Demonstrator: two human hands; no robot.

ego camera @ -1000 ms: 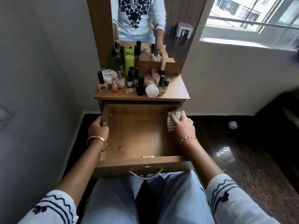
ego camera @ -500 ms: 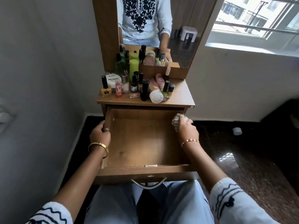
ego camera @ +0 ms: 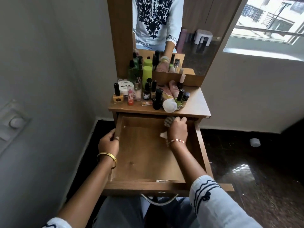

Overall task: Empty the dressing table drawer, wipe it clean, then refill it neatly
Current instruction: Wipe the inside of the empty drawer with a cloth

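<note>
The wooden drawer (ego camera: 144, 155) is pulled out over my lap and holds nothing but my right hand and a cloth. My right hand (ego camera: 178, 130) grips a striped cloth (ego camera: 169, 121) against the drawer's back wall, right of centre. My left hand (ego camera: 108, 142) grips the drawer's left side wall near the back. Several bottles, tubes and jars (ego camera: 151, 94) stand crowded on the table top (ego camera: 195, 104) above the drawer.
A mirror (ego camera: 164, 30) rises behind the table top. A grey wall stands close on the left. Dark glossy floor (ego camera: 246, 162) lies to the right with a small white cap (ego camera: 255, 142) on it. A window (ego camera: 271, 22) is at upper right.
My right hand has moved the cloth from the drawer's right side wall leftward and back, onto the back wall. My left hand keeps its hold on the left wall.
</note>
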